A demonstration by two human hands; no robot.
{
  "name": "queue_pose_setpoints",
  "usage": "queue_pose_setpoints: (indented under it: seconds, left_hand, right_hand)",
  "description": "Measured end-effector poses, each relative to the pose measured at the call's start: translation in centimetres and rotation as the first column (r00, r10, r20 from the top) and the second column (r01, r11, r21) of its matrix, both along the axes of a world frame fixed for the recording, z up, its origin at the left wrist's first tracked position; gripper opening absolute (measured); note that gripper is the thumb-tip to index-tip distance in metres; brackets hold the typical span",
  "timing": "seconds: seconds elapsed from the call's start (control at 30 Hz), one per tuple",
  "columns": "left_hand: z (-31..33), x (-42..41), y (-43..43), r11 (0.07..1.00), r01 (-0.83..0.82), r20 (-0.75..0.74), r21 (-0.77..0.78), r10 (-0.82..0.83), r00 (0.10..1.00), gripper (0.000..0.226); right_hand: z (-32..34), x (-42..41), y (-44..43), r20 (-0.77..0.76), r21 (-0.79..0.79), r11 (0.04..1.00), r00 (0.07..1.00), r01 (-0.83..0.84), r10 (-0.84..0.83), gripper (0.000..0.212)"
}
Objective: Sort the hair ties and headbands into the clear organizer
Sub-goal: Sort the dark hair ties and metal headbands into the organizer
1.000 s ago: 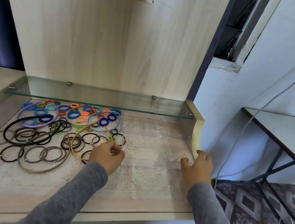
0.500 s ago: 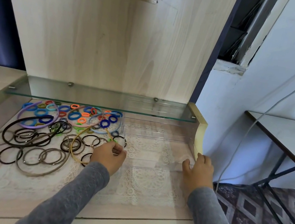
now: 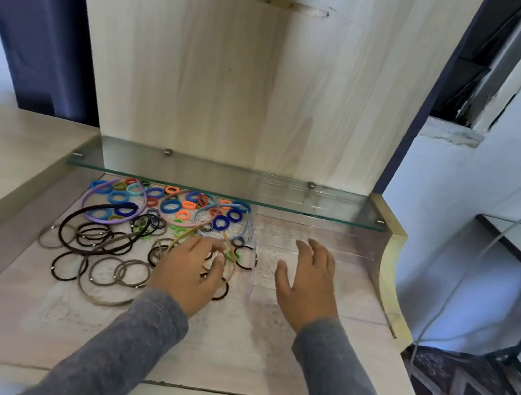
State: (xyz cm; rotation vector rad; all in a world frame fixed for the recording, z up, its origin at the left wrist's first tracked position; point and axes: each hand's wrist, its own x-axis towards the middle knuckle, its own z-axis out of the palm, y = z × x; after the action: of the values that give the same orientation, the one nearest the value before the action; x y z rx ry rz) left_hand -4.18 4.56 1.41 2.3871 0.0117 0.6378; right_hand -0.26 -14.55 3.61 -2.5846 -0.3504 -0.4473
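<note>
**Hands at the pile, organizer not yet filled**

We take the clear organizer (image 3: 353,283) as our landmark: it sits on the tabletop (image 3: 225,348) under the right end of the glass shelf (image 3: 220,180), and we see nothing in it.

Everything to be sorted lies just left of the organizer. The coloured hair ties (image 3: 170,206) are at the back, the dark hair ties (image 3: 100,270) nearer the front, and among them are the purple headband (image 3: 90,200), a brown headband (image 3: 68,222) and a tan headband (image 3: 183,235).

Our left hand (image 3: 190,272) is down on the ties beside the organizer's left wall. Its fingers (image 3: 208,245) are spread and blurred, and we cannot tell whether they pinch anything. Our right hand (image 3: 306,282) hovers over the organizer, released, fingers straight, holding nothing.

We judge the ties light, soft and stretchy. They tangle easily, so we should pinch one loop and lift it free of its neighbours. The headbands look stiff and springy. We would hold those at the top of the arc, since the thin ends may snag nearby ties.
</note>
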Motion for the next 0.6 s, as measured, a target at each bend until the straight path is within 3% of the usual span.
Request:
queue_pose_setpoints:
  seconds: [0.1,0.23,0.4,0.6]
  left_hand:
    - [-0.2,-1.1,2.6,0.985,-0.074,0.016,0.157,0.072,0.997,0.036]
    - [-0.9,-2.3,5.7,0.963,-0.078,-0.046,0.256,0.093,0.995,0.043]
    - [-1.8,-3.8,8.8,0.945,-0.059,0.003,0.322,0.061,0.998,0.027]
    - [-1.9,-6.2,11.5,0.934,0.009,0.029,0.358,-0.021,0.999,0.017]
  right_hand:
    - [-0.3,-0.4,3.5,0.054,-0.013,0.974,0.973,-0.224,0.225,0.046]
    - [-1.3,-0.6,7.1,-0.040,-0.084,0.910,0.914,-0.405,0.403,0.042]
    - [-2.9,-1.2,9.5,-0.103,-0.185,0.850,0.870,-0.493,0.482,0.032]
    - [-3.9,-1.7,10.0,-0.115,-0.157,0.850,0.864,-0.502,0.489,0.028]
